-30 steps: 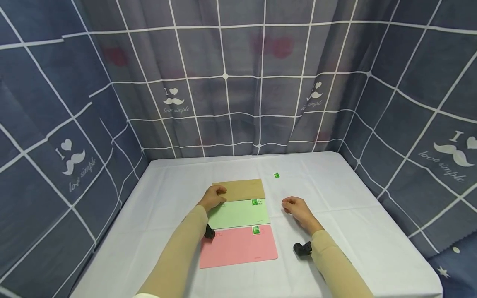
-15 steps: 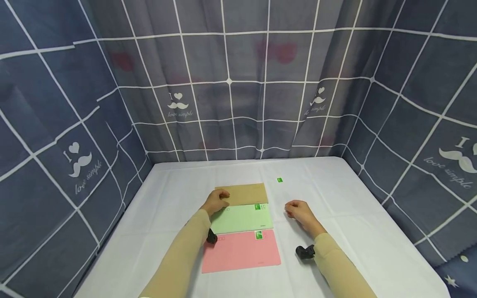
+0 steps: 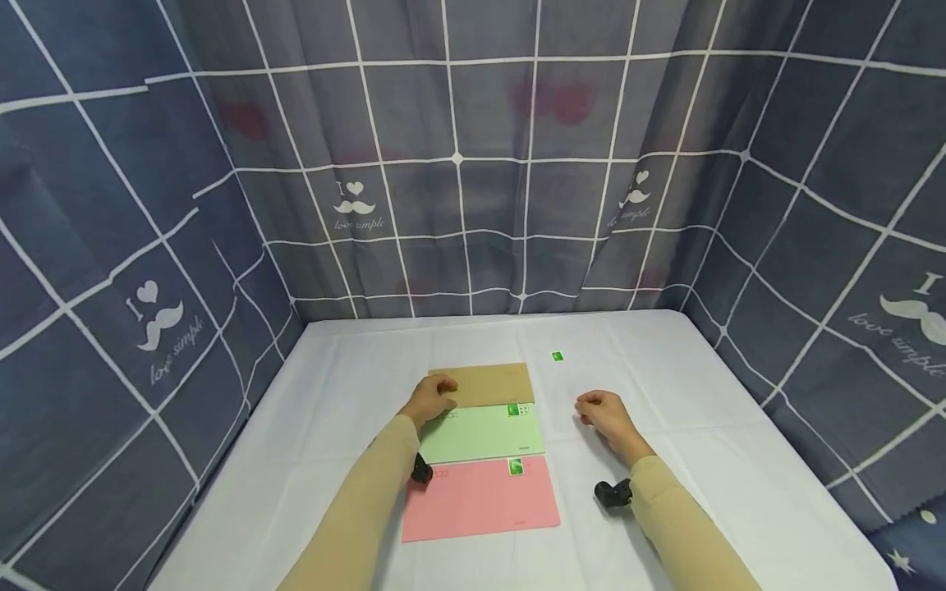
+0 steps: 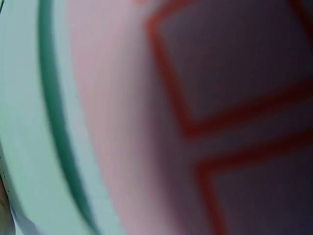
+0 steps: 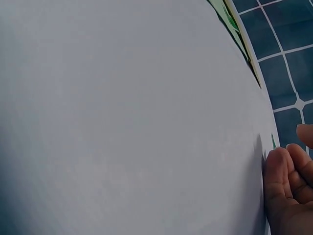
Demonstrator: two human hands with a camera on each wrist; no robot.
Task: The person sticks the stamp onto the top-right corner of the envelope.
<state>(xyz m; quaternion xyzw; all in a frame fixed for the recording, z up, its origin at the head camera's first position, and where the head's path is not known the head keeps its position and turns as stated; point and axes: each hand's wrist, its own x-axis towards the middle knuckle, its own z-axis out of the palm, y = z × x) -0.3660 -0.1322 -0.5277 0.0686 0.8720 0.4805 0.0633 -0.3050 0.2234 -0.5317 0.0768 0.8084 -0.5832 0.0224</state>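
In the head view, my left hand (image 3: pixel 429 398) rests at the left end of a brown envelope (image 3: pixel 493 385), its thumb and fingers apart. Below that envelope lies a pale green one, a green envelope (image 3: pixel 480 435) with a stamp (image 3: pixel 513 410) at its upper right. Nearest me is a pink envelope (image 3: pixel 480 505), also bearing a stamp (image 3: pixel 516 466). A small loose green stamp (image 3: pixel 557 356) lies on the cloth right of the brown envelope. Right of the envelopes, my right hand (image 3: pixel 608 417) hovers low over the cloth; the right wrist view shows loosely bent fingers (image 5: pixel 279 171) around nothing.
A white cloth covers the table (image 3: pixel 709 460). Dark checked curtains (image 3: pixel 488 197) enclose it at the back and both sides. Black wrist cameras sit below each hand; the left camera (image 3: pixel 422 470) is close over the pink envelope's upper left corner.
The head view has shifted slightly. My right hand has drawn a little to the right, away from the envelopes. My left hand stays on the brown envelope, and the envelopes and stamps lie as before.
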